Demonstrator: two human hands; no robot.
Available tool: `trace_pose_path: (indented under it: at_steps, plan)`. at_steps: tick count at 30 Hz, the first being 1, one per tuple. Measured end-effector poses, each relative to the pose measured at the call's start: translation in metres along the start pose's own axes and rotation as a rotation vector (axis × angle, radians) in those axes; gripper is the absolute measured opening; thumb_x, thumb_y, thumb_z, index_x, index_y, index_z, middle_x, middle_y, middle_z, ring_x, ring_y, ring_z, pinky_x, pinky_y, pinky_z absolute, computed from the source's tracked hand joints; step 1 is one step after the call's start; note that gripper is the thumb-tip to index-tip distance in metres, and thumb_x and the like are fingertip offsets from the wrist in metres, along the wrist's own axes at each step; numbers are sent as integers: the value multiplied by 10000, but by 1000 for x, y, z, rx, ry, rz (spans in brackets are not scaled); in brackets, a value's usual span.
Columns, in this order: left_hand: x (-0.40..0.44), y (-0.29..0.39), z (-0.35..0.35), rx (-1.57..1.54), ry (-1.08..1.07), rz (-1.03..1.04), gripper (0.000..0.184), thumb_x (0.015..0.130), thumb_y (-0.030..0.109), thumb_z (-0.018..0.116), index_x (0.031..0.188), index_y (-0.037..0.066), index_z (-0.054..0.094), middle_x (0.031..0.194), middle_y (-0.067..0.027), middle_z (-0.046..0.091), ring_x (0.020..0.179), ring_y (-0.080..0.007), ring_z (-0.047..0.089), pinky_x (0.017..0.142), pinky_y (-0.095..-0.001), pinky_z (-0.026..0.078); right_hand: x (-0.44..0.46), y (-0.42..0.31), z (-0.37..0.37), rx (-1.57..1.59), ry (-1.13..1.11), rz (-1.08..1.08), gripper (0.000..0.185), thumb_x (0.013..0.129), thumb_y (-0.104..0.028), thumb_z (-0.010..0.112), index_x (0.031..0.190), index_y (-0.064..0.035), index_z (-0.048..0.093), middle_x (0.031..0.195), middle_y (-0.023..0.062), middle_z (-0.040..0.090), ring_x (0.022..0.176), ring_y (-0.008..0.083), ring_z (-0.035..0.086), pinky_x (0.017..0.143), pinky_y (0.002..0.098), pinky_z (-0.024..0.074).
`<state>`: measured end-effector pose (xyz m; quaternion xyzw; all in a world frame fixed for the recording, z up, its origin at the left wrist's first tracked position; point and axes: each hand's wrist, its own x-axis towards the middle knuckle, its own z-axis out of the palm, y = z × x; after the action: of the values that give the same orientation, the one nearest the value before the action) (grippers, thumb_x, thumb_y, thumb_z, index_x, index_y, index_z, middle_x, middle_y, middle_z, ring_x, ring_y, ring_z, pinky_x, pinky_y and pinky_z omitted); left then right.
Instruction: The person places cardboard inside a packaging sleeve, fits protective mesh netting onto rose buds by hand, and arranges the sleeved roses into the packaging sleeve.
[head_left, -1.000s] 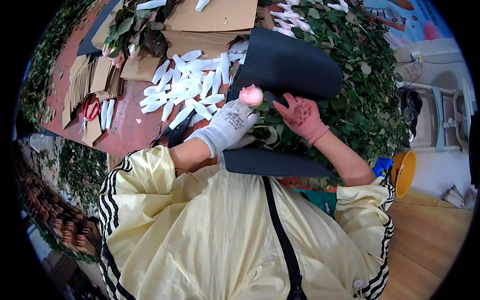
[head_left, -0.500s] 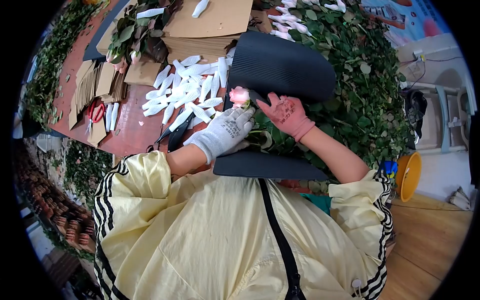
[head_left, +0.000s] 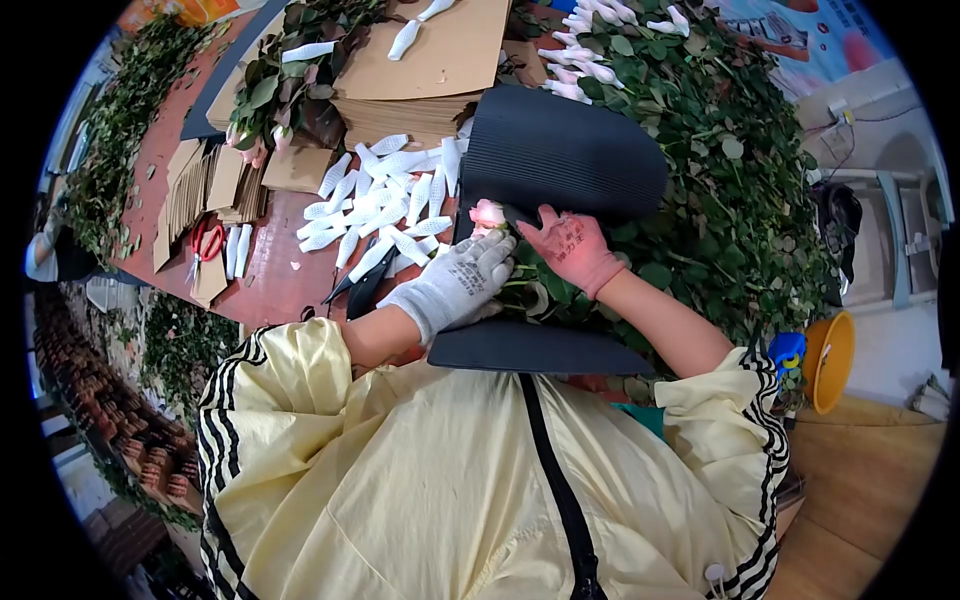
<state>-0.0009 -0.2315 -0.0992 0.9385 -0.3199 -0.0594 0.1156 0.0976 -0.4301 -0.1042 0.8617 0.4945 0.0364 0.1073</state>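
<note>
Held left hand [head_left: 462, 278] palm-down, with fingers together, just beside pink rose [head_left: 487, 215] at one o'clock; could not tell whether pinching. Held right hand [head_left: 575, 248] at rose's four o'clock, with thumb spread from forefinger.

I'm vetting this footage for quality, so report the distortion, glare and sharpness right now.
Head view: strong wide-angle distortion, black corners; head view: a soft sheen on the red table; head view: left hand and right hand without obvious motion blur; head view: reddish-brown stacks at lower left dim and hard to make out.
</note>
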Motion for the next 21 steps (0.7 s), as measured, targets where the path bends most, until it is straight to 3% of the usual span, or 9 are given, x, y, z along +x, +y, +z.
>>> trace_pose_path:
  at_steps: [12,18,21]
  plan:
    - [-1,2,-7,-82,45,-42,609,719,302,714,1206,15,489,1362,-184,395,1268,-338,396,1036,-418,346,-7,6,-13,22,-128,53,336,862,-203,464,1177,-230,579,1033,135,584,734,222,636,610,330,491]
    - [4,0,-8,-90,4,5,605,734,309,697,1216,13,482,1360,-191,396,1271,-339,392,1049,-420,329,-16,12,-2,43,-45,60,390,802,-206,541,1190,-222,570,1094,159,580,747,251,636,630,373,496]
    - [4,0,-4,-56,-42,-19,553,767,327,671,1196,21,503,1380,-192,381,1301,-324,368,1059,-399,323,-16,13,-14,48,107,2,431,761,-214,578,1192,-220,567,1124,151,569,769,248,636,646,371,490]
